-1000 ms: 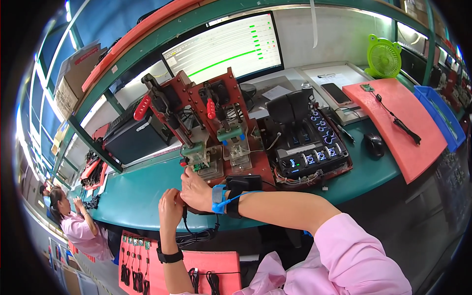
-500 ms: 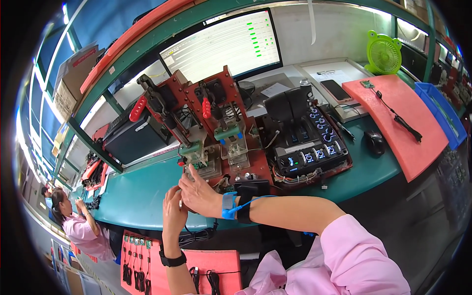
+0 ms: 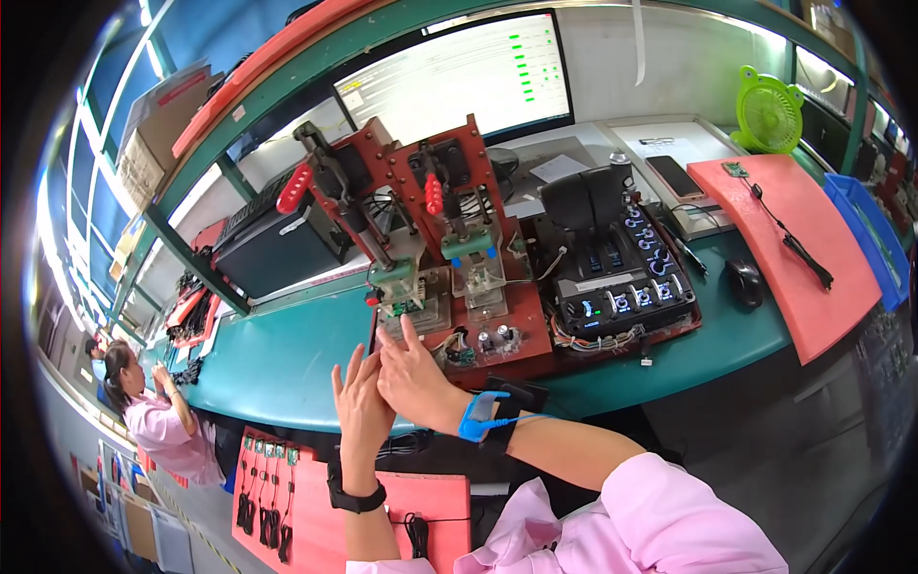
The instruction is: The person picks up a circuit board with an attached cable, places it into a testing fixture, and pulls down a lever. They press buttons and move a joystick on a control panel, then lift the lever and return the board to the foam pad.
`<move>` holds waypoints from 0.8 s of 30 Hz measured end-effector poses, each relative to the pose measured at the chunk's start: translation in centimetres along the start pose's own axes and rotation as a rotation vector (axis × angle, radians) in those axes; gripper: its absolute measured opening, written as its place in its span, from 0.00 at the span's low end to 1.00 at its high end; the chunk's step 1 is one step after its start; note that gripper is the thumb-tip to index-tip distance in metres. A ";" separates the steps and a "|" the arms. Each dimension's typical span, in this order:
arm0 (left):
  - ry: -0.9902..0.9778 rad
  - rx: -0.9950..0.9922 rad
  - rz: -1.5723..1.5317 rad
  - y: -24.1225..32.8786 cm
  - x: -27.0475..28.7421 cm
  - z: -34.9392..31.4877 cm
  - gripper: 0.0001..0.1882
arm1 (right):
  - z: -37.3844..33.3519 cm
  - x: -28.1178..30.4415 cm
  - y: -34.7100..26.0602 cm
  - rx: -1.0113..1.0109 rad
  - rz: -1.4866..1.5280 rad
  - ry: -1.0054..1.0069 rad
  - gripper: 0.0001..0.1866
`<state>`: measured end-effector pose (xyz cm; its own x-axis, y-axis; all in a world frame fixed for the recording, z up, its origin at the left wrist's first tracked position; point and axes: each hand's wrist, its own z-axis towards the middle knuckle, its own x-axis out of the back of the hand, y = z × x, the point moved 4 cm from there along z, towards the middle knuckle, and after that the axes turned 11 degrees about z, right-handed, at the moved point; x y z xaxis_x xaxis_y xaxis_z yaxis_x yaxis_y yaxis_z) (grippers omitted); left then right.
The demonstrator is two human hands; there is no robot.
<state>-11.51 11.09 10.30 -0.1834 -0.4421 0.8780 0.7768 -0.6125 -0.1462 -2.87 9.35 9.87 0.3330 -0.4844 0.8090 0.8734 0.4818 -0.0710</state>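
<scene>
Both my hands are in front of the left clamp fixture (image 3: 406, 311), over the near edge of the green bench. My left hand (image 3: 363, 397), wearing a black wristband, is upright with fingers stretched and apart. My right hand (image 3: 421, 383) crosses against it, wearing a blue wrist strap (image 3: 483, 417), its fingers extended toward the fixture. I see nothing held in either hand, though the place where they overlap is hidden. A small green circuit board (image 3: 411, 307) sits in the left fixture. Beneath my hands lies a coiled black cable (image 3: 406, 444), partly covered.
Beside the left fixture stands a second clamp fixture (image 3: 478, 277), then a black control box with knobs (image 3: 626, 297). Boards with cables lie on a pink foam sheet (image 3: 320, 488) below. Another foam sheet (image 3: 803, 277), mouse (image 3: 743, 282) and green fan (image 3: 769, 110) are right. A co-worker (image 3: 158, 411) sits left.
My hands have moved from a closed grasp near the fixture's front edge to spread fingers. The view has shifted, so the bench sits further right in the picture.
</scene>
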 end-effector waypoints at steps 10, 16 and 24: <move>-0.030 0.062 -0.095 2.4 3.3 0.2 0.24 | -7.8 3.2 0.8 -0.468 0.574 -0.013 0.15; -0.120 -0.082 0.095 3.2 3.1 1.9 0.22 | -7.3 1.8 -2.3 -0.192 0.743 0.024 0.17; -0.023 -0.149 0.022 3.1 3.4 1.4 0.21 | -7.7 1.5 1.6 -0.395 0.630 0.075 0.27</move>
<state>-8.89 8.65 13.46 -0.1518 -0.4423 0.8839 0.6819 -0.6942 -0.2302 1.76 3.81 6.46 0.8237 -0.2583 0.5047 0.5668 0.3933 -0.7239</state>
